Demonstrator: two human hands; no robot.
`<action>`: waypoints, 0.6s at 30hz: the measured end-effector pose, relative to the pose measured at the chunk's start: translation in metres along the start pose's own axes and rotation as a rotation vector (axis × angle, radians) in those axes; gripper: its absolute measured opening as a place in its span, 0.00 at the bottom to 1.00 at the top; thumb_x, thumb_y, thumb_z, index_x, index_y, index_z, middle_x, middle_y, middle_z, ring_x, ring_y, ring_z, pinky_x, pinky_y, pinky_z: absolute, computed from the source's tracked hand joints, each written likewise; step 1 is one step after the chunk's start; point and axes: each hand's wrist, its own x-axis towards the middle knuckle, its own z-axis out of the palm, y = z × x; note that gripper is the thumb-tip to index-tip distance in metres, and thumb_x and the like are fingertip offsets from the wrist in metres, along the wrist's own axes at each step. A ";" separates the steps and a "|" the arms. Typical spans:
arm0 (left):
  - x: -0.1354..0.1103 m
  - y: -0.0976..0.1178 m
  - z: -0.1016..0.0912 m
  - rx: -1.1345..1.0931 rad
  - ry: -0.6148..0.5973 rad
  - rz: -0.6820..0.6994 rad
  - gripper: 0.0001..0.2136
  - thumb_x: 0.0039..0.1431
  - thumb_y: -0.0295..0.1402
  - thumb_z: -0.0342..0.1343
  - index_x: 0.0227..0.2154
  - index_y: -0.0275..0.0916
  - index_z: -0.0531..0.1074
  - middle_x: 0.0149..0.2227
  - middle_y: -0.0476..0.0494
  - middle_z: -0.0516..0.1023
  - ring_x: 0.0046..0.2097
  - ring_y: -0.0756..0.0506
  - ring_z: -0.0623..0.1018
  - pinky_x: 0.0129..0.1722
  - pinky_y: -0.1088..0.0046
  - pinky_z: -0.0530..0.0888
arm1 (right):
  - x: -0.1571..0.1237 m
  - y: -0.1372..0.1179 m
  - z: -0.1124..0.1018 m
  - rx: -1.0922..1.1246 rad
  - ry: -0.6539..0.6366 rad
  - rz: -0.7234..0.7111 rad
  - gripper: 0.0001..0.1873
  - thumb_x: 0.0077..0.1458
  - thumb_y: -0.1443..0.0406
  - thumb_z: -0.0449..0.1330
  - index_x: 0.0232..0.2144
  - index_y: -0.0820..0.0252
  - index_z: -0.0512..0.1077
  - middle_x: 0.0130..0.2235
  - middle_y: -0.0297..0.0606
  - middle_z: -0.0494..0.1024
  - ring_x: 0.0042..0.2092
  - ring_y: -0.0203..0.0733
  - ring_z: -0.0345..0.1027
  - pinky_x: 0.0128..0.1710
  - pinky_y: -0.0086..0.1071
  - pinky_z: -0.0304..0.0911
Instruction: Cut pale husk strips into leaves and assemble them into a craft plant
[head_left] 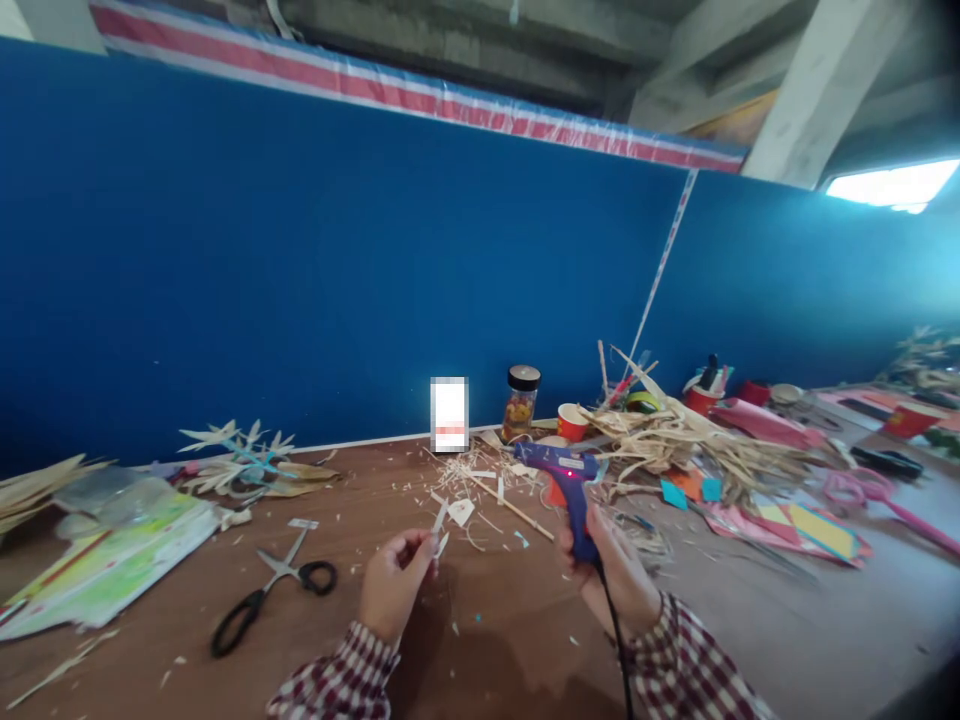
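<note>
My right hand (611, 570) is wrapped round the handle of a blue hot glue gun (574, 500), its nozzle pointing left and a small red light glowing on its body. A black cord runs down from the handle past my wrist. Lower and to the left, my left hand (401, 580) pinches a thin pale strip (440, 518) between thumb and fingers; what it is made of I cannot tell. Beyond both hands lie a scatter of straw-coloured scraps (457, 470) and a thin stick (514, 508). Open scissors (274, 585) with black handles rest left of my left hand.
A black-lidded jar (521, 405) and a red paper cup (572, 422) stand near the blue partition (337, 250). Dried husk strips (697, 440) heap up at right, beside coloured paper (817, 530) and pink scissors (862, 490). Far left is a green-and-white sheet (127, 570).
</note>
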 end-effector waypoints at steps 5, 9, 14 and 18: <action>-0.001 -0.004 -0.003 -0.020 -0.025 0.037 0.11 0.42 0.39 0.59 0.24 0.35 0.70 0.19 0.52 0.71 0.22 0.53 0.69 0.23 0.79 0.67 | 0.010 0.014 0.017 0.062 -0.181 0.066 0.12 0.44 0.59 0.63 0.26 0.60 0.66 0.22 0.29 0.67 0.21 0.28 0.58 0.19 0.21 0.53; -0.002 -0.007 -0.008 -0.013 -0.004 0.017 0.13 0.42 0.41 0.58 0.26 0.36 0.69 0.19 0.52 0.70 0.21 0.52 0.68 0.21 0.78 0.66 | 0.019 0.029 0.028 -0.011 -0.230 0.069 0.12 0.47 0.58 0.60 0.31 0.59 0.65 0.23 0.30 0.67 0.21 0.28 0.57 0.19 0.21 0.52; 0.006 0.005 -0.025 0.214 0.073 0.152 0.13 0.45 0.41 0.54 0.27 0.36 0.69 0.19 0.52 0.69 0.21 0.51 0.67 0.21 0.77 0.65 | 0.035 0.051 0.026 -0.165 -0.203 -0.095 0.13 0.48 0.56 0.58 0.27 0.60 0.64 0.19 0.28 0.64 0.21 0.29 0.54 0.18 0.23 0.50; 0.020 0.016 -0.053 0.414 0.175 0.195 0.13 0.46 0.41 0.52 0.28 0.35 0.70 0.20 0.50 0.71 0.22 0.50 0.69 0.23 0.76 0.66 | 0.044 0.061 0.011 -0.277 -0.089 -0.113 0.16 0.45 0.53 0.59 0.23 0.61 0.63 0.17 0.28 0.62 0.19 0.30 0.51 0.16 0.24 0.46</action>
